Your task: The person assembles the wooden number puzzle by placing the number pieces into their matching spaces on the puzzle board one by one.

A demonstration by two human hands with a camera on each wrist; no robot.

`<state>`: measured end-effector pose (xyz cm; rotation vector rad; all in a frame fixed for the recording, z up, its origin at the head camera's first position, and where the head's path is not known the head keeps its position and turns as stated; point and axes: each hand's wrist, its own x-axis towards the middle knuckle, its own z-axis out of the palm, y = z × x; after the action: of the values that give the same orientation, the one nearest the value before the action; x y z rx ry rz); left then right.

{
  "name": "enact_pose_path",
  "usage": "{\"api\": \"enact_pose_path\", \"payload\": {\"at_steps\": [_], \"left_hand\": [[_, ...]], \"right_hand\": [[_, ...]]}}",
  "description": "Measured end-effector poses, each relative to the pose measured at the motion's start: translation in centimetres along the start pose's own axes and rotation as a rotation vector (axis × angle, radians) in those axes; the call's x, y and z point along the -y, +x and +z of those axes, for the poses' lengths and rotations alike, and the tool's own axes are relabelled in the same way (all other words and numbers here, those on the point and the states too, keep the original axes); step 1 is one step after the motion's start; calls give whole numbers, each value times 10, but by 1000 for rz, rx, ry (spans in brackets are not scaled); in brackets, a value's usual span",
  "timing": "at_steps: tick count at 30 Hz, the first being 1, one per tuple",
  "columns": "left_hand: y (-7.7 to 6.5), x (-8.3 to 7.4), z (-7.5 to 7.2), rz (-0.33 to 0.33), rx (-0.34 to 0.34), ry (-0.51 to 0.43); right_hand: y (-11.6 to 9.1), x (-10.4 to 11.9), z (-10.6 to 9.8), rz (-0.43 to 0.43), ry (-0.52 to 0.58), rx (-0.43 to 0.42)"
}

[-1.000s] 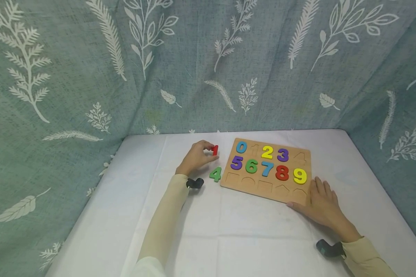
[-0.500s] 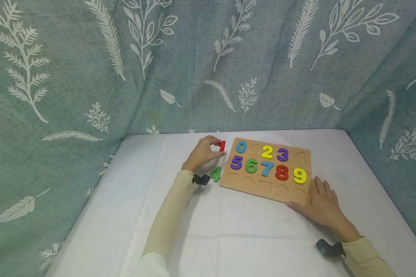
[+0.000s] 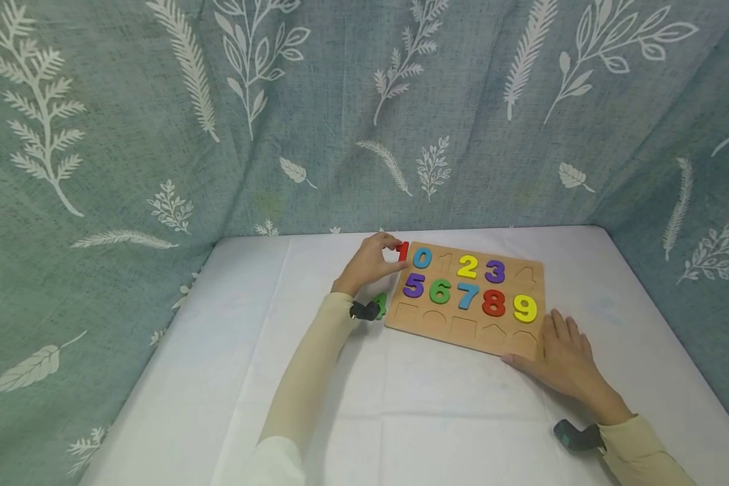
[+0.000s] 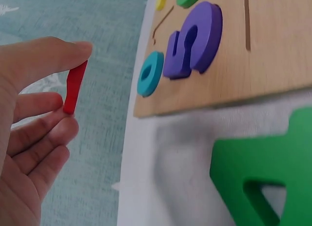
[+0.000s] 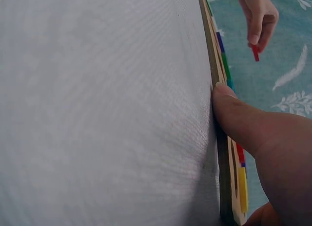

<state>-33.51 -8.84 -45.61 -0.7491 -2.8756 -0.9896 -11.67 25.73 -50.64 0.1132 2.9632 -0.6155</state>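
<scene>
Between thumb and fingers, my left hand [image 3: 369, 262] pinches a red number 1 piece [image 3: 403, 251], raised at the upper left corner of the wooden number puzzle board [image 3: 425, 322]. The red piece [image 4: 74, 88] is seen edge-on in the left wrist view. My right hand [image 3: 566, 356] rests at the board's lower right corner, thumb [image 5: 239, 114] on the near edge and fingers straight along the right side. A green number 4 piece [image 3: 381, 305] lies on the cloth left of the board, partly hidden by the left wrist camera.
Coloured numbers fill most of the board's upper two rows, among them a blue 0 [image 3: 422, 258] and a yellow 9 [image 3: 525, 308]. The 1 recess [image 3: 446, 263] and 4 recess [image 3: 526, 275] are bare, like the bottom-row shapes. A leaf-patterned curtain [image 3: 352, 169] stands behind the table.
My left hand has carried the red 1 right and slightly away from me, up to the board's corner. Its wrist camera now overlaps the green 4. The right hand stays put.
</scene>
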Motion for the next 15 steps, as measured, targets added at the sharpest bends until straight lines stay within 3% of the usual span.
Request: {"api": "enact_pose_path", "payload": {"at_steps": [7, 15], "left_hand": [[9, -8, 7, 40, 28, 9], [19, -17, 16, 41, 45, -7]], "right_hand": [[0, 0, 0, -1, 1, 0], [0, -1, 0, -2, 5, 5]]}}
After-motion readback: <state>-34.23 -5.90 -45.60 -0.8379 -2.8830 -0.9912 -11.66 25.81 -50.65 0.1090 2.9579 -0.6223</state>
